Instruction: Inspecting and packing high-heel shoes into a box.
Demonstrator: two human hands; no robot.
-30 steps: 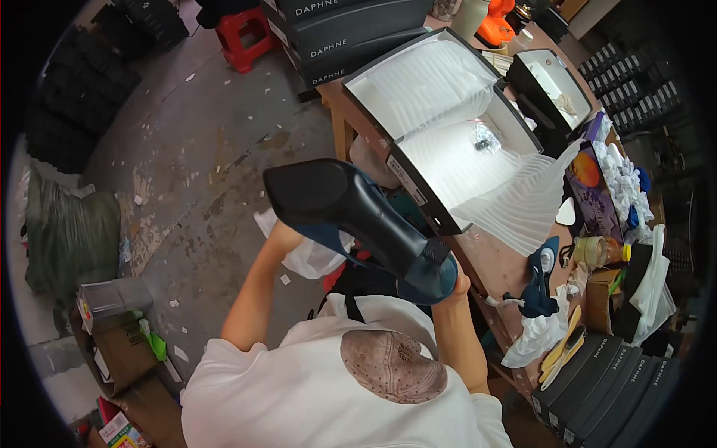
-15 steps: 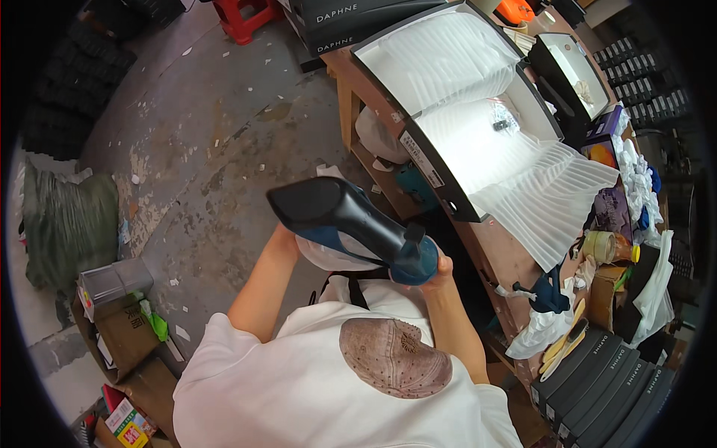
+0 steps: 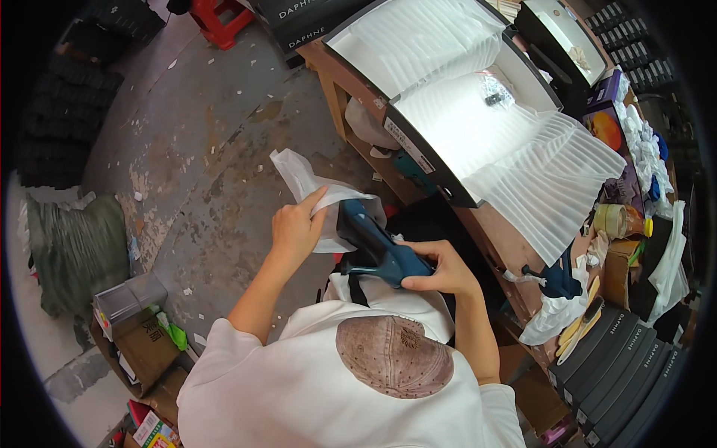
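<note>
Two hands at work over one dark blue high-heeled shoe (image 3: 379,250), held low in front of the body, between the chest and the edge of the wooden workbench (image 3: 499,246). Left hand (image 3: 296,228) clenched on one sheet of white wrapping paper (image 3: 310,187), fingers pinching it against the toe end of the shoe, paper trailing up and away over the concrete floor (image 3: 187,149). Right hand (image 3: 441,270) wrapped around the heel end of the shoe, fingers curled under, thumb on top.

On the bench, one open shoe box (image 3: 478,127) lined with pleated white tissue, one small clear packet (image 3: 494,91) lying inside. Beyond it, one second open box (image 3: 564,37) with a white interior. At the bench's right end, one roll of tape (image 3: 611,220) and a heap of white rags (image 3: 644,145). One more blue shoe (image 3: 556,278) resting near the bench edge, touching crumpled white paper (image 3: 553,317). Stack of flat black boxes (image 3: 620,366) at lower right, at least four, exact count unclear. One red stool (image 3: 218,21) at top. One clear plastic bin (image 3: 127,299) atop cardboard boxes at lower left.
</note>
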